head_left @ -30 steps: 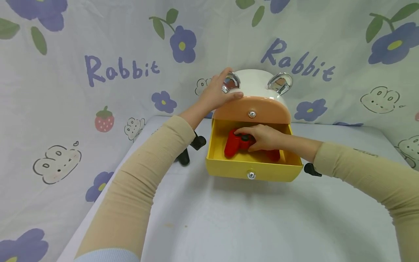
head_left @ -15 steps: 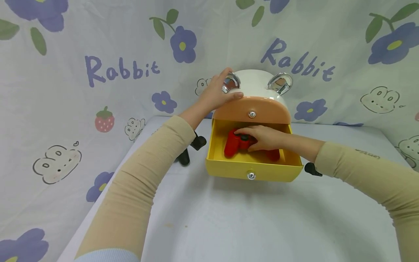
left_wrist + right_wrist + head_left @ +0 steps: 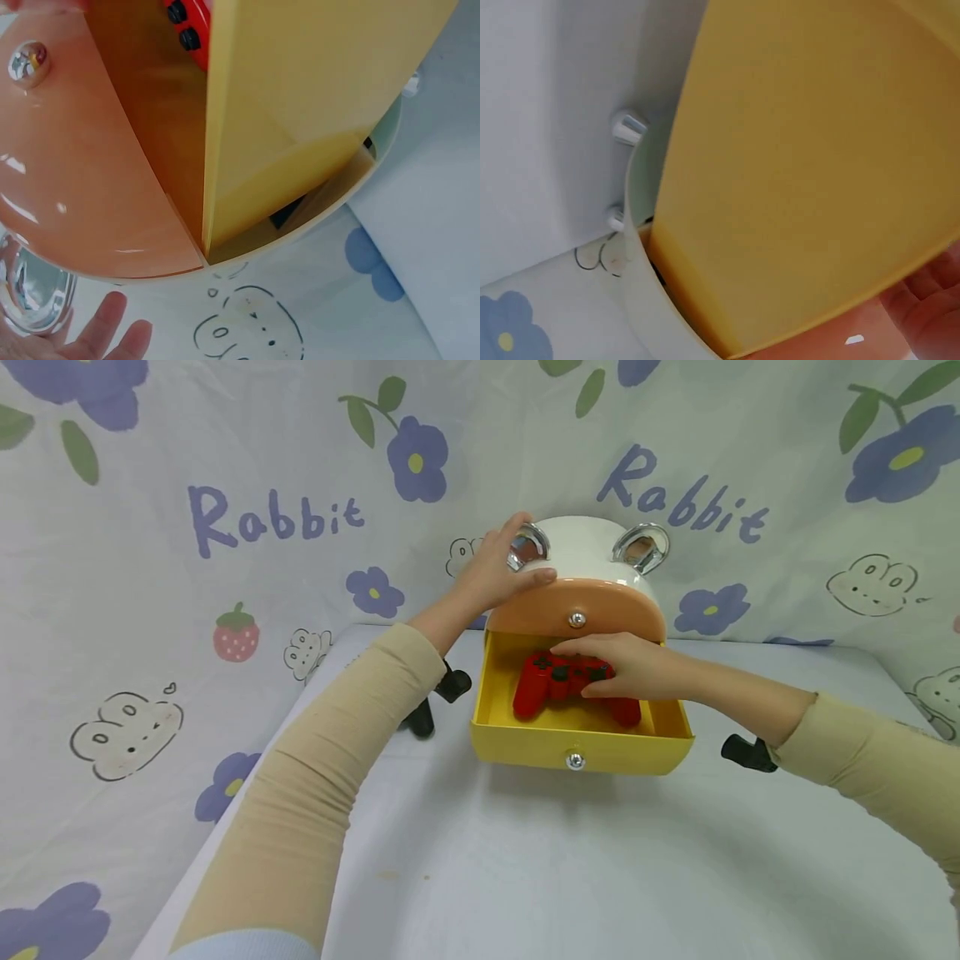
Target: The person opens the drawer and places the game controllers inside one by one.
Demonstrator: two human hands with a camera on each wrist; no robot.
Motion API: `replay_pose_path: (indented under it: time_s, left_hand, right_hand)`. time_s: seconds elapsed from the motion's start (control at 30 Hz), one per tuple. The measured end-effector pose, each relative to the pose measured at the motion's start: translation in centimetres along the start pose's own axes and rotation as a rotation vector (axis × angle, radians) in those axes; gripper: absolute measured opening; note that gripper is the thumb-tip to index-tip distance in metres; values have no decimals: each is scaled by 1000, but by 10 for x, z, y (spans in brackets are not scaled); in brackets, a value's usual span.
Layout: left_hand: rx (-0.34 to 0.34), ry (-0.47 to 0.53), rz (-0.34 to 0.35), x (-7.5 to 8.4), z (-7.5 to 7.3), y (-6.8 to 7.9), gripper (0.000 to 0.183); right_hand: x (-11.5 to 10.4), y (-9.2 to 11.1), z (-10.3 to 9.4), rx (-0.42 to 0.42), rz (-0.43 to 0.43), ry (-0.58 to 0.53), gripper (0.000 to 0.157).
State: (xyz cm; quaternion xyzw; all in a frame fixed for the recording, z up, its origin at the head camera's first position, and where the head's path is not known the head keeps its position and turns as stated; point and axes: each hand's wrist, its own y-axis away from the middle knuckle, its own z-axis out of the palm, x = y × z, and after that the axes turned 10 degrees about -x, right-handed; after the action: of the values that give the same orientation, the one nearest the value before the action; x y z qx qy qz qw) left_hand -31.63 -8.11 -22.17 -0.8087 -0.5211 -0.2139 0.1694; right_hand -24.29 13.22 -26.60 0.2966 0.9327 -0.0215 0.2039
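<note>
A toy-like storage box [image 3: 585, 539] has a white rounded top, two shiny ring ears and an orange upper front. Its yellow lower drawer [image 3: 517, 745] is pulled out, with a red game controller [image 3: 534, 689] lying inside. The left hand [image 3: 491, 572] rests on the box's top left, around the ear, thumb along the upper edge. In the left wrist view its fingers [image 3: 105, 326] look extended near the silver ear [image 3: 37, 292]. Over the controller's right part hovers the right hand [image 3: 637, 667], fingers loosely spread. The controller's right side is partly hidden by it.
Black wrist-camera parts show at each forearm, and a black object [image 3: 420, 720] is beside the left one. A white-covered table [image 3: 540, 860] bears the box. Behind hangs a patterned cloth [image 3: 285, 435] with flowers and rabbits.
My right hand has lifted off the controller and shifted up and to the right, uncovering more of its buttons. Controller, drawer and left hand stay where they were.
</note>
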Motion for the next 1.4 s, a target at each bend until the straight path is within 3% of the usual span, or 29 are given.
replay_pose_path:
  time_s: [0.37, 0.7, 1.07, 1.27, 1.4]
  left_hand:
    - [-3, -4, -13, 0, -1, 1, 83]
    - [-1, -12, -7, -1, -1, 1, 82]
    - [-6, -9, -6, 0, 0, -1, 82]
    - [0, -20, -11, -1, 0, -1, 83]
    - [3, -21, -5, -1, 0, -1, 82]
  right_hand:
    - [-29, 21, -6, 38, 8, -42, 53]
    - [-56, 44, 12, -16, 18, -155, 46]
    - [-63, 66, 39, 132, -7, -259, 41]
    - [-60, 69, 55, 229, -104, -315, 41]
    - [-55, 67, 70, 219, -162, -370, 39]
